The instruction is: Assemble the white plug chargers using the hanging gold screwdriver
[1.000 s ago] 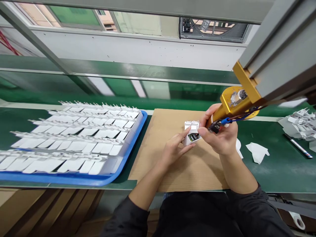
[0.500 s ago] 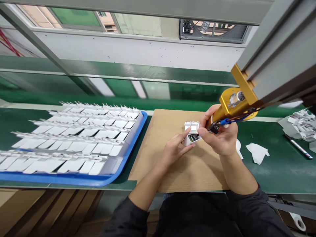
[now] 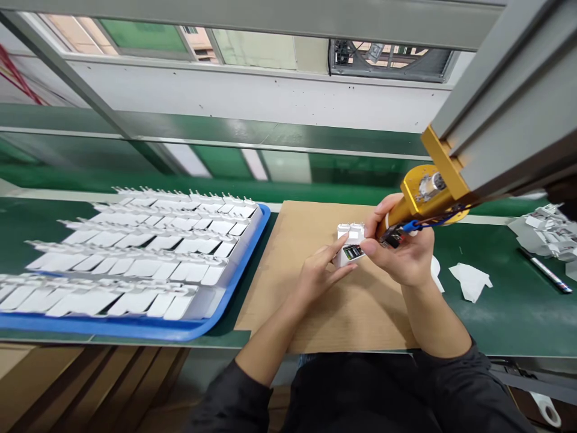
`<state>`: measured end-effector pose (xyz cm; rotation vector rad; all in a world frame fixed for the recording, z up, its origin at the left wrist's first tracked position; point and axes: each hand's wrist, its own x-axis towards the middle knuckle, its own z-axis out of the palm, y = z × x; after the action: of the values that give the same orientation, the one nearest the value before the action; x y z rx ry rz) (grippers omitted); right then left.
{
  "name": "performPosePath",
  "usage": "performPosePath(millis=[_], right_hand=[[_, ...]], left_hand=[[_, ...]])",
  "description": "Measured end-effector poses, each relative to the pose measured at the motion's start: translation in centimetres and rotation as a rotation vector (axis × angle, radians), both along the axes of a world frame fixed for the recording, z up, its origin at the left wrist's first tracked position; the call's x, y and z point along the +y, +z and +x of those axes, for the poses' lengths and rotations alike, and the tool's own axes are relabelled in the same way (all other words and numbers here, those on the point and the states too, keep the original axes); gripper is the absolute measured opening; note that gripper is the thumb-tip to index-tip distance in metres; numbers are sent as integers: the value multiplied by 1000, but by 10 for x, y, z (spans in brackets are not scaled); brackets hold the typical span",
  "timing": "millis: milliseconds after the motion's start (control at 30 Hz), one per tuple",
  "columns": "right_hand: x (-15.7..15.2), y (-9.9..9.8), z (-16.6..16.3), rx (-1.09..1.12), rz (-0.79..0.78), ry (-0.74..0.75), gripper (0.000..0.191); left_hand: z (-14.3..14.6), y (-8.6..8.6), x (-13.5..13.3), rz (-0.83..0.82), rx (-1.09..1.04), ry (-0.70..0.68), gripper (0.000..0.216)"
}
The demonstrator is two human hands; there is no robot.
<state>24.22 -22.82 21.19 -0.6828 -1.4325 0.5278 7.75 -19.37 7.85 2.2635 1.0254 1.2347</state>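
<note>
A small white plug housing (image 3: 350,240) with an open side showing its inner board rests on a cardboard sheet (image 3: 315,300). My left hand (image 3: 321,272) pinches it from the near side, fingers pressed against its lower face. My right hand (image 3: 401,252) is wrapped round a yellow hanging power tool (image 3: 421,195), whose dark tip with a blue wire sits just right of the housing. The tool's upper end hangs from a grey metal rail.
A blue tray (image 3: 225,313) at the left holds several rows of white plug parts. Right of the cardboard lie a white cloth scrap (image 3: 470,279), a pen (image 3: 543,270) and a pile of white parts (image 3: 547,231). The green bench runs along a window wall.
Hardly anything has moved. My left forefinger slid slightly up against the housing, and the view shifted a little.
</note>
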Motion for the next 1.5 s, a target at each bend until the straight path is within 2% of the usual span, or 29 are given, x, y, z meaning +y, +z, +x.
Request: performPosePath(millis=[167,400,567,733,900,1167,1367,1500], right_hand=[[-1,-1,0,-21,-48,-62,32],[-3,4,-10,9,-35,9,27],[-7,10,-27,38,-72,91,31],[-11,12,-34,75,-98,119,35],[-14,11,-33,97,-78,120,35],[-22,5,-25,49,-67,91,44],[-20,2,-20,4,37,140,34],[-18,1,-18,-6,41,103,34]], left_hand=[[3,0,4,-82,35,1,52],[-1,9,0,-231,65,-6,50],[0,-4,-27,-461,-293,-32,54],[22,-11,-50,-613,-646,-26,61],[46,-3,-54,-620,-860,-79,68],[69,15,-58,-605,-1005,-126,74],[81,12,-56,-628,-1130,-80,76],[90,7,-54,-636,-1198,-43,78]])
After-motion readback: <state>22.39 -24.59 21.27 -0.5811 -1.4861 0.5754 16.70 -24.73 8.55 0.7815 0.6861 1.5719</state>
